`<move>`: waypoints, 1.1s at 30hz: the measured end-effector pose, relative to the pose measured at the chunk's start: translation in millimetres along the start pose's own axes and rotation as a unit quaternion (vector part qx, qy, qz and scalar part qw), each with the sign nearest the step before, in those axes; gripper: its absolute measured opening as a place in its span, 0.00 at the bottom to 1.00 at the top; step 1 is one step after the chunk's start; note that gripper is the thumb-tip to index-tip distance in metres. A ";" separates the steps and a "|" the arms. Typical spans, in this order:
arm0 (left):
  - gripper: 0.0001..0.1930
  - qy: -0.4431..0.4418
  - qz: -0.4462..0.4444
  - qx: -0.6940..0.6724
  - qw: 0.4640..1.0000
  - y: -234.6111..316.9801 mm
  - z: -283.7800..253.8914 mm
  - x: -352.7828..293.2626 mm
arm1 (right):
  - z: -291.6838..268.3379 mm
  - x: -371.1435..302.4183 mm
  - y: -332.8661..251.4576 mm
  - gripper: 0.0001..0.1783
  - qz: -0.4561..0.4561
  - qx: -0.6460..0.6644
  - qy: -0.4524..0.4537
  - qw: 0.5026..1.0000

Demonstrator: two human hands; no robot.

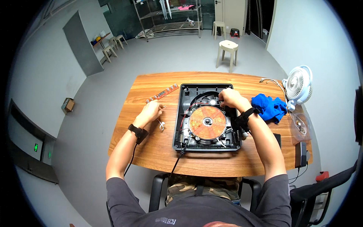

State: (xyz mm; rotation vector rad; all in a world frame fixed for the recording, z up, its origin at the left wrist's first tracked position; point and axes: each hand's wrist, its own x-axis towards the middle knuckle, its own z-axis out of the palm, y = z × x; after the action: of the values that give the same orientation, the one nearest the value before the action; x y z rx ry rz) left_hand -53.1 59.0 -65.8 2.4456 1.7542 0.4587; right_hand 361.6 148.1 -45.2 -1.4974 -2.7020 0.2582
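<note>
An opened induction cooker, its black housing [207, 148] lying flat, takes up the middle of the table. Inside it sits a round copper coil [200, 125], with red and white wires around it. To the left of the housing, my left hand [150, 112] is closed in a pinch on a thin white wire [162, 126], which loops down onto the tabletop. My right hand [231, 99] reaches over the far right part of the housing, behind the coil. Its fingers are bent together, and what they grip is hidden. Beyond my left hand lies a narrow circuit board [162, 93].
A blue cloth [269, 108] lies right of the housing, near a white fan [298, 86]. A clear plastic container [301, 128] and a black box-shaped device [300, 154] are at the table's right edge. A black cord [177, 160] runs over the front edge. Stools [228, 46] stand beyond.
</note>
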 end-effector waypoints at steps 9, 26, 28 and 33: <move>0.07 0.022 -0.076 -0.107 0.991 16.8 -50.5 -14.0 | 2.4 -4.0 2.4 0.21 -0.009 0.035 0.003 0.999; 0.06 0.042 -0.067 -0.164 0.983 31.9 -42.6 -24.6 | -38.4 -58.6 19.8 0.14 0.040 0.057 0.125 0.990; 0.05 0.031 -0.061 -0.182 0.981 43.0 -39.6 -17.8 | -30.9 -75.9 33.0 0.19 0.091 0.020 0.159 0.983; 0.05 0.030 0.017 -0.238 0.971 79.5 -27.0 2.4 | -12.0 -116.4 46.1 0.33 0.174 0.012 -0.016 0.985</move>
State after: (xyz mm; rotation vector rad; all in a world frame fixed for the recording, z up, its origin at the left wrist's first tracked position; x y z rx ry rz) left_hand 11.8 32.2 -19.8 2.1390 1.4145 0.8522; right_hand 463.6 75.1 -35.8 -1.9665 -2.4329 0.3268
